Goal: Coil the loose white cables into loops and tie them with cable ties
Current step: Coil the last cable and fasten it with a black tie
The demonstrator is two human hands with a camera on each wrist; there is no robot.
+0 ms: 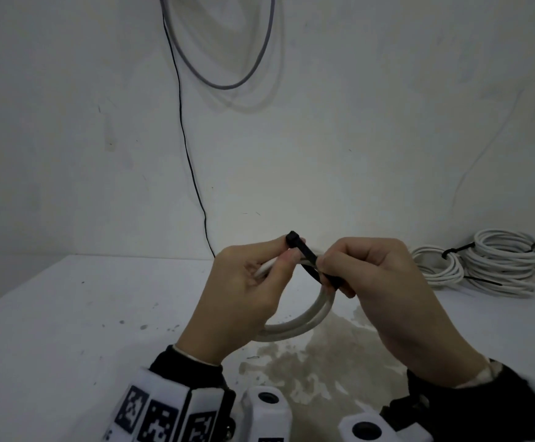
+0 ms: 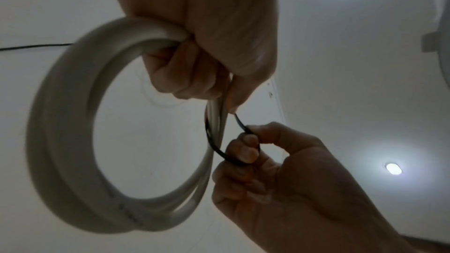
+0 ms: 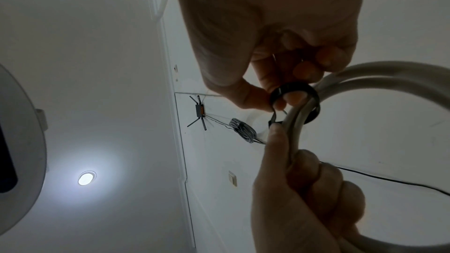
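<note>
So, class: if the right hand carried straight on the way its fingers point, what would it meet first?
Probably the left hand, gripping the coiled white cable beside the black plastic cable tie; depth is unclear.

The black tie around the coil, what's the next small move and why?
Probably feed the tail into the head. The tie loops loosely around the coil; the left hand pinches its head and the coil, the right hand grips the strap, and it does not look cinched.

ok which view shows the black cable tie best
The right wrist view: the black cable tie shows as a wide loop around the white coil. The head view shows only its head and strap between the hands; the left wrist view shows a thin dark arc.
</note>
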